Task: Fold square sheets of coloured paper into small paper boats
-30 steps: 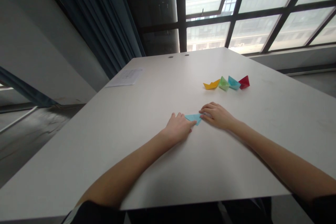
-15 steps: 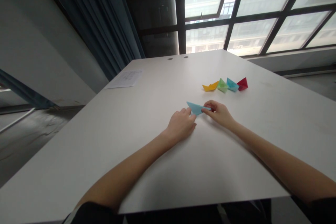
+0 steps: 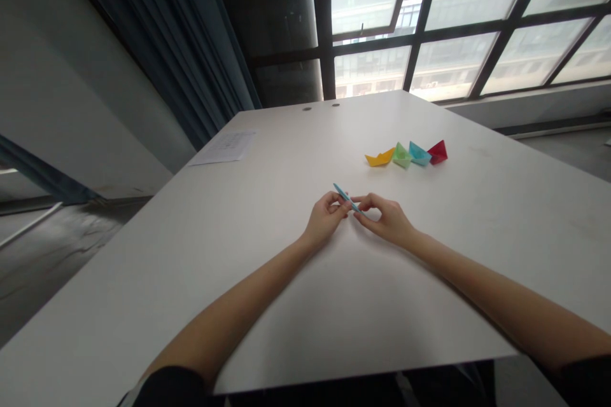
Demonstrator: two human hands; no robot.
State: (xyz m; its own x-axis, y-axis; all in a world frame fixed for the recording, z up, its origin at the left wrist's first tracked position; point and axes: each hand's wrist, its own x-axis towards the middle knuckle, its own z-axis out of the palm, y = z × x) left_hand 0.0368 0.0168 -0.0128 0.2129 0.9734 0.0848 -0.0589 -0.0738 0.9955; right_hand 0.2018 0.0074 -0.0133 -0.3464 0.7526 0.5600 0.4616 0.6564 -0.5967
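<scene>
A folded piece of light blue paper [image 3: 340,191] is held between both hands over the middle of the table, seen nearly edge-on and slanting down to the right. My left hand [image 3: 327,215] pinches it around its middle, thumb in front. With thumb and fingers, my right hand [image 3: 386,219] grips its lower right end. Fingers of both hands hide part of the paper. Beyond the hands stands a row of small folded paper boats: yellow [image 3: 380,158], green [image 3: 401,156], blue [image 3: 420,154] and red [image 3: 438,152].
The white table [image 3: 286,318] extends away towards the windows. A printed sheet [image 3: 224,147] lies by its far left edge. Two dark round cable holes [image 3: 307,109] sit near the far edge. A blue curtain [image 3: 191,44] hangs behind on the left.
The light blue paper has turned from showing its broad face to nearly edge-on. My left hand, which rested against it with fingers outstretched, now pinches it. My right hand has shifted slightly nearer.
</scene>
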